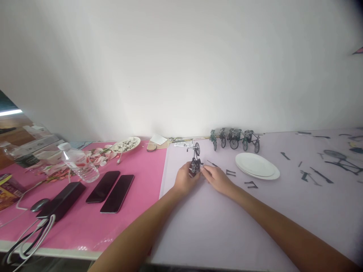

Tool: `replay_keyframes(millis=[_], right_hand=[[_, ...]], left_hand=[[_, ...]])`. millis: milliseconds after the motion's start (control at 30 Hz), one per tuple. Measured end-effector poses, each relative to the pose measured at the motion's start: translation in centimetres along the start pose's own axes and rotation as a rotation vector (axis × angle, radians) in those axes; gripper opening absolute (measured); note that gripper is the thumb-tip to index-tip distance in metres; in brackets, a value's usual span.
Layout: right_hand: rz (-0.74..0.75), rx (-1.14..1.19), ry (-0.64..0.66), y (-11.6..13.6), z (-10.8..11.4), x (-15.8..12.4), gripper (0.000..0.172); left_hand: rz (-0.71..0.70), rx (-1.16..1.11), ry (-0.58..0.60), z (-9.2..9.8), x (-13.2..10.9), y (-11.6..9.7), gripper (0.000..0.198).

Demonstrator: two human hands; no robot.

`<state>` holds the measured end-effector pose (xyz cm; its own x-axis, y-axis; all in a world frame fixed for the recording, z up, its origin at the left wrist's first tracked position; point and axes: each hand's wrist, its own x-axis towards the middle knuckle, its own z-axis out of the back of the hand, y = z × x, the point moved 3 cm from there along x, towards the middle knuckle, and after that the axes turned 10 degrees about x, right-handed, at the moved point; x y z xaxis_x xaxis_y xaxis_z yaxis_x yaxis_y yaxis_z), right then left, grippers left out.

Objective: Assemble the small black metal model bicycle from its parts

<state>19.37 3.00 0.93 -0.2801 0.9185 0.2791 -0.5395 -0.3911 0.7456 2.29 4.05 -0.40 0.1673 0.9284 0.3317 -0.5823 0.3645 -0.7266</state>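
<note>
Our two bare forearms reach out over the pale lilac mat [215, 223] that covers this end of the bench, and both hands meet just left of the stack of round white plates [256, 165]. We have our left hand [184, 180] clasped round the lower part of a small black metal model bicycle [195, 160], which stands upright with one wheel raised; our right hand [217, 178] pinches at its side with the fingertips, though what it pinches is too small to tell. We judge the model light, stiff and fiddly, with thin parts that could bend, so the frame is the safest place to grip, not the wheel or the handlebar. Behind the plates stands a row of finished dark green model bicycles [235, 138]; loose black parts [251, 184] lie just in front of them.
</note>
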Motion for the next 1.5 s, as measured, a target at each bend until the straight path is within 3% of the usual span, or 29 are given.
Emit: replay_keyframes(millis=[333,733,900,1167,1500], right_hand=[[-0.013,0.050,0.025,-0.17,0.05,-0.06,0.055],[0.016,0.004,-0.013,0.04,0.00,-0.13,0.042],[0.015,0.016,0.002,0.12,0.06,-0.08,0.037],[0.023,0.009,0.022,0.19,0.06,-0.07,0.037],[0.000,0.040,0.054,0.07,-0.06,-0.07,0.046]], left_hand=[[-0.001,0.011,0.004,0.03,-0.07,0.05,0.028],[0.001,0.016,-0.006,-0.13,0.02,0.25,0.027],[-0.005,-0.005,0.009,-0.20,0.00,0.44,0.038],[-0.014,-0.050,0.029,-0.41,0.07,0.74,0.029],[0.004,-0.069,-0.009,-0.34,0.04,0.73,0.030]])
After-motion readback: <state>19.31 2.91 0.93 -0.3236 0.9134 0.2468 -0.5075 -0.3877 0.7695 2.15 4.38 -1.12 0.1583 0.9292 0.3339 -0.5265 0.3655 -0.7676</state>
